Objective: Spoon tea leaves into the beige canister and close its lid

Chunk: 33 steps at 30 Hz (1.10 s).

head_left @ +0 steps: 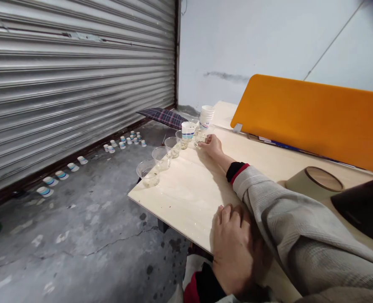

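Left hand [233,248] flat, empty on pale wooden worktop [192,193]; right hand [210,145] grips clear plastic cup [200,137]: keep it upright, slide slowly.

- We see a clear glass cup [200,137] upright at the table's far edge, last in the row, a little pale liquid inside, fingers touching it.

A grey corrugated metal roller shutter [79,84] fills the left. Along its foot, small blue-banded white paper cups [62,174] stand on the cracked concrete floor [88,235]. An orange rounded partition panel [312,118] stands on the pale wooden worktop [189,198]. A folded dark plaid cloth [165,116] lies beyond, near the white wall [252,38].
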{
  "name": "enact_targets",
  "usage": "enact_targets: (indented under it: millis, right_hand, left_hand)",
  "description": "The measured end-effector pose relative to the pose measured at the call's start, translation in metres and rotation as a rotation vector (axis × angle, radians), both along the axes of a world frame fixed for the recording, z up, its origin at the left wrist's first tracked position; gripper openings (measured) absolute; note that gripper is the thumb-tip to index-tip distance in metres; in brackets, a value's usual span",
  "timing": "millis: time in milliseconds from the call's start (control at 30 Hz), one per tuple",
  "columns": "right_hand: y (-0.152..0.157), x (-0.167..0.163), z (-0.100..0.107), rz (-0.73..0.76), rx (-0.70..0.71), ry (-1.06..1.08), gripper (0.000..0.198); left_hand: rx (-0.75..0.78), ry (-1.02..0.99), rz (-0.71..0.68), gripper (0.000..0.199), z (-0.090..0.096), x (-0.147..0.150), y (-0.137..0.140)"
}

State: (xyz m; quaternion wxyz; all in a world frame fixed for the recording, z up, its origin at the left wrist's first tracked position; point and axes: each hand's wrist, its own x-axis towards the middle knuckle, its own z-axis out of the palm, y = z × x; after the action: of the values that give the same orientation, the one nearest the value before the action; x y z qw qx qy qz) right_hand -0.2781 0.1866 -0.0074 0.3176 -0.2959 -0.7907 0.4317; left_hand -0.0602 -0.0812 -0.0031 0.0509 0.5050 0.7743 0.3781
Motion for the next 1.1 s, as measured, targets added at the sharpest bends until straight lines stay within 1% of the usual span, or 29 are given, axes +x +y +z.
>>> enact_targets:
  millis: [367,433,600,700,833,967,1100]
  right_hand:
    - [-0.0001,0.0009,0.0038,-0.002,0.055,-0.063,0.046]
    - [0.0011,0.0004,0.0031,-0.002,0.053,-0.069,0.046]
    - [0.0032,0.0016,0.0008,0.012,0.049,-0.067,0.050]
    - [0.0027,0.0024,0.0005,0.015,0.042,-0.067,0.051]
    - [0.0009,0.0017,0.0016,0.001,0.036,-0.072,0.048]
    - [-0.0022,0.0020,0.0031,-0.012,0.026,-0.077,0.046]
    - [-0.0067,0.0059,0.0082,-0.003,0.004,-0.079,0.048]
  left_hand:
    - [0.011,0.049,0.008,0.039,0.0015,0.0004,-0.0001]
    - [-0.004,0.064,0.014,0.042,0.0021,0.0007,-0.0009]
    - [-0.048,0.096,0.004,0.059,0.0010,0.0017,-0.0033]
    - [-0.059,0.096,-0.005,0.064,-0.0005,0.0019,-0.0037]
    - [-0.047,0.084,0.004,0.061,-0.0012,0.0020,-0.0030]
    - [-0.030,0.077,0.013,0.052,-0.0008,0.0020,-0.0018]
    - [-0.036,0.092,0.024,0.048,-0.0002,0.0013,-0.0018]
